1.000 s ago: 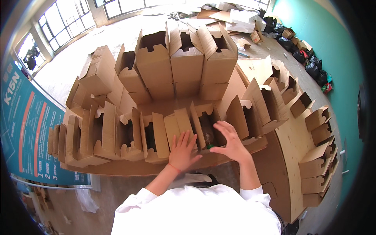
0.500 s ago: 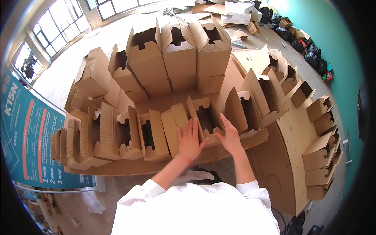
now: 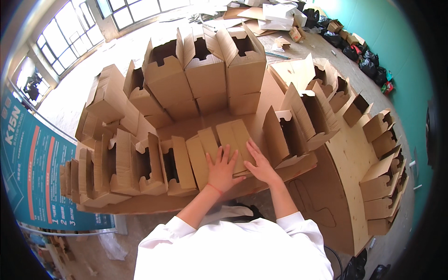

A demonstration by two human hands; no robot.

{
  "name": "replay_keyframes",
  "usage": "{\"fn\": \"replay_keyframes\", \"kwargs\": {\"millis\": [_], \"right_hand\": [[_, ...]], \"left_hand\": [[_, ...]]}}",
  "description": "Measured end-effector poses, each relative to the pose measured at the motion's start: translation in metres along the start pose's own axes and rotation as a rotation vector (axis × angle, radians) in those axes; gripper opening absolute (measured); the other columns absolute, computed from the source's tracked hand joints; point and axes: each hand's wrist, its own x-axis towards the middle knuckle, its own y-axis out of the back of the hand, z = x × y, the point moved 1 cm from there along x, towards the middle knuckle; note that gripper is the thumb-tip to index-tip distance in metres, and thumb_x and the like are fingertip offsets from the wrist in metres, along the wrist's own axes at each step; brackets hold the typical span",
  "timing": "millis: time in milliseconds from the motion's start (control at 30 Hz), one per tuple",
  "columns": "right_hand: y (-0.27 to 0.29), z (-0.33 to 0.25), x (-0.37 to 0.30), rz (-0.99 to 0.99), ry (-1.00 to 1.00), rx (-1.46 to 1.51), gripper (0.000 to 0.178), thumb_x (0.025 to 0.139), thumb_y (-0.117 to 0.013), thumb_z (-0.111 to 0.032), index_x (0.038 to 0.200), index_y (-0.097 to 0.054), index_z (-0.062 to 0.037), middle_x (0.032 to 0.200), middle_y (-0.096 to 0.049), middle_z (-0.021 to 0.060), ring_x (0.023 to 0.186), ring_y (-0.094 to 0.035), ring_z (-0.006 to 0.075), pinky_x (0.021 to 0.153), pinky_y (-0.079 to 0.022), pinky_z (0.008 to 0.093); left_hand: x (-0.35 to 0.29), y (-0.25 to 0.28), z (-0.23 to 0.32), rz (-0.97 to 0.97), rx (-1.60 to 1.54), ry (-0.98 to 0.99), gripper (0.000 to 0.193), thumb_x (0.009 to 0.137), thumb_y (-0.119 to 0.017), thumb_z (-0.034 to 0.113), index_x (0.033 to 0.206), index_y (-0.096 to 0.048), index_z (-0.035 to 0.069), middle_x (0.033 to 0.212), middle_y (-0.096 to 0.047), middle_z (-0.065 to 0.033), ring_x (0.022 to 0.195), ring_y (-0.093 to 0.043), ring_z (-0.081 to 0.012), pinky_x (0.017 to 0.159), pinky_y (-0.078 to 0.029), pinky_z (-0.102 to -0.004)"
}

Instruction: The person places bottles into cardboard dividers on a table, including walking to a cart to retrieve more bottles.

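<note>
Both of my hands rest on a brown cardboard box at the table's front edge, its top flaps folded down. My left hand lies with fingers spread over the near left part of its top, by the seam with the neighbouring closed box. Along the right edge of the same box, my right hand is laid with its fingers stretched out. An open-topped box with something dark inside stands to the left. Just right of my right hand is another open box.
Tall open boxes stand in a row at the table's back. More boxes line the left side. A wooden board at right carries several open boxes. A blue banner stands left; black bags lie along the green wall.
The open flaps of the box under my hands have folded down, covering its dark inside. My right hand has moved slightly left and down, and my left hand slightly down. The view has shifted a little.
</note>
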Motion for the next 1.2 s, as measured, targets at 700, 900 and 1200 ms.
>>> {"fn": "replay_keyframes", "kwargs": {"millis": [700, 900, 1200], "right_hand": [[0.046, -0.052, -0.002, 0.618, -0.063, -0.829, 0.045, 0.083, -0.064, -0.013, 0.127, -0.055, -0.003, 0.128, -0.054, 0.0166, 0.125, -0.045, 0.033, 0.108, -0.032, 0.0467], [0.057, -0.041, -0.008, 0.411, -0.396, -0.555, 0.034, 0.084, -0.059, -0.011, 0.117, -0.06, -0.0051, 0.094, -0.066, 0.0228, 0.091, -0.063, 0.0398, 0.08, -0.051, 0.0464], [0.011, -0.049, -0.011, 0.348, -0.161, -0.588, 0.041, 0.086, -0.056, -0.006, 0.126, -0.052, -0.0059, 0.081, -0.064, 0.0217, 0.078, -0.063, 0.0387, 0.069, -0.051, 0.0479]], "left_hand": [[0.0, 0.004, 0.013, -0.038, 0.069, -0.004, 0.095, 0.074, -0.063, 0.065, 0.147, -0.031, 0.015, 0.154, -0.028, -0.0059, 0.144, -0.021, -0.0251, 0.106, -0.007, -0.0721], [-0.001, 0.0, 0.01, -0.004, 0.073, -0.037, 0.096, 0.073, -0.065, 0.063, 0.147, -0.031, 0.014, 0.154, -0.028, -0.0071, 0.143, -0.022, -0.0255, 0.105, -0.008, -0.0722], [0.002, -0.004, 0.009, 0.06, -0.029, -0.104, 0.096, 0.073, -0.068, 0.056, 0.149, -0.027, 0.013, 0.155, -0.023, -0.0126, 0.144, -0.02, -0.0308, 0.107, -0.01, -0.0696]]}}
